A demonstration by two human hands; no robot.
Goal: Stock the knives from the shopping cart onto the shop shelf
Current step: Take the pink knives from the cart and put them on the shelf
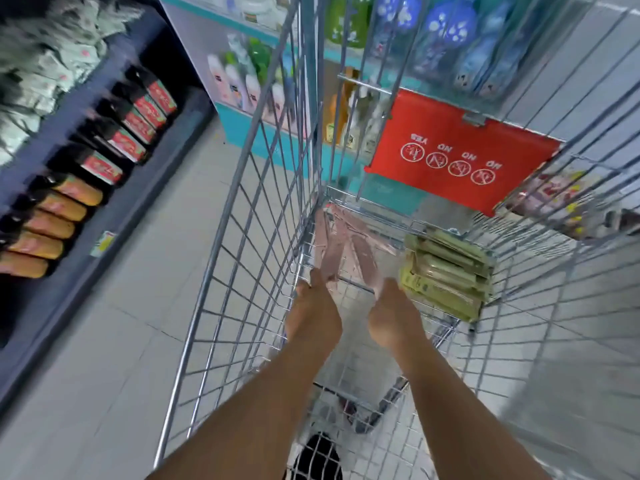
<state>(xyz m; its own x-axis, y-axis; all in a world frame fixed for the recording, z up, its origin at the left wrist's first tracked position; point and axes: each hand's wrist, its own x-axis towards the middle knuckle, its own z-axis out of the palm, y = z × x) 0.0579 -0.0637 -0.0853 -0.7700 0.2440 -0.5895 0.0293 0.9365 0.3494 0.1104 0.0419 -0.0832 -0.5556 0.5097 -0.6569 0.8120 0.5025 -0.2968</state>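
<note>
Both my arms reach down into the wire shopping cart (242,209). Pink knife packs in clear wrapping (349,247) lie on the cart's floor at its far end. My left hand (313,313) has its fingertips at the near left end of these packs. My right hand (394,317) is at their near right edge, fingers stretched forward. Motion blur hides whether either hand grips anything. A stack of green packs (446,275) lies just right of my right hand. The dark blue shop shelf (104,278) on the left carries rows of red-and-black packs (138,119) and orange packs (65,206).
A red warning flap (457,150) hangs on the cart's far wall. Beyond it stands a teal shelf with bottles (242,84) and blue patterned goods (446,29). Grey floor tiles (145,306) run between cart and left shelf. Greenish cloth items (45,60) sit at top left.
</note>
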